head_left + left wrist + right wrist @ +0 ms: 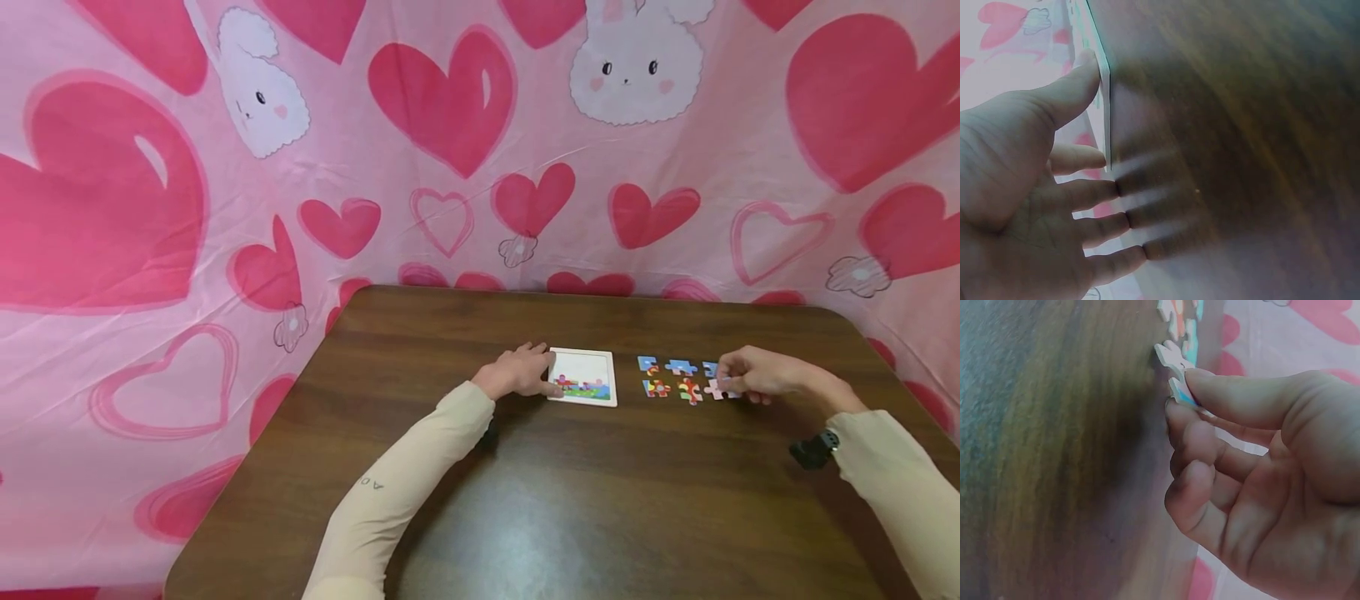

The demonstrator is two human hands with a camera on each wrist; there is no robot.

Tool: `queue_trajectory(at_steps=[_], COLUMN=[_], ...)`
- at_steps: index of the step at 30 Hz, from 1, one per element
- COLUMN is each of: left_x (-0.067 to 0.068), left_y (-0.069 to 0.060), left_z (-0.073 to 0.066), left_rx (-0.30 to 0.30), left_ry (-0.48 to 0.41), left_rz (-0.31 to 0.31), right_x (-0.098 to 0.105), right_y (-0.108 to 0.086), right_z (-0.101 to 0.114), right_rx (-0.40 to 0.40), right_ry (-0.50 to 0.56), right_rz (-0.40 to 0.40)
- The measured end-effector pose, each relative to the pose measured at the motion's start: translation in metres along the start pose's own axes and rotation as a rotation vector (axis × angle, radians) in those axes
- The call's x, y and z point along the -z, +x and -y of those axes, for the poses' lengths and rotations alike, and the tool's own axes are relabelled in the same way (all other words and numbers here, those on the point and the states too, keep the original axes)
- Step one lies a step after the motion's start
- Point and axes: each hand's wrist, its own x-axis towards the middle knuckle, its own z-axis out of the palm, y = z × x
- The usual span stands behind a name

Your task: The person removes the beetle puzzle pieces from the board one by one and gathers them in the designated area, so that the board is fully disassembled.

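A white-framed puzzle board (582, 363) lies on the brown table, a strip of colourful pieces fitted along its near side. My left hand (519, 371) rests at the board's left edge; in the left wrist view the thumb (1072, 94) lies on the rim and the straight fingers touch the tabletop. To the right of the board, my right hand (761, 372) pinches a puzzle piece (1180, 392) with a blue patch between thumb and index finger. Its other fingers are curled, and they partly cover a pink piece (714, 389) and a blue piece (709, 368).
Several loose puzzle pieces lie in two rows between board and right hand, among them a blue one (681, 367) and a red-and-yellow one (657, 388). The table (585, 500) meets a pink heart-print cloth (442, 217) behind and at the left.
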Motion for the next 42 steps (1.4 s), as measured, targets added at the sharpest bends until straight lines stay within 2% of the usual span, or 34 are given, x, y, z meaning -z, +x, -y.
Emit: queue_trajectory(at_steps=[13,16,23,27,32,42], left_x=[0.002,0.003,0.004,0.004,0.002,0.001], left_y=[-0.002,-0.003,-0.002,-0.002,-0.001,0.001], left_z=[-0.002,-0.001,0.0,0.0,0.0,0.001], left_rx=[-0.003,-0.002,-0.003,-0.009,-0.015,-0.01], left_ry=[0.022,0.022,0.025,0.018,0.024,0.018], left_rz=[0.012,0.012,0.013,0.011,0.015,0.013], right_x=[-0.006,-0.007,-0.008,-0.007,-0.006,-0.016], right_y=[0.0,0.001,0.004,0.006,0.01,0.025], right_z=[0.0,0.001,0.01,0.017,0.027,0.056], right_rx=[-0.071,-0.087,-0.112,-0.112,-0.07,0.065], right_ry=[0.048,0.021,-0.142,-0.118,-0.123,-0.067], right_rz=[-0.026,-0.032,-0.105,-0.084,-0.068,-0.125])
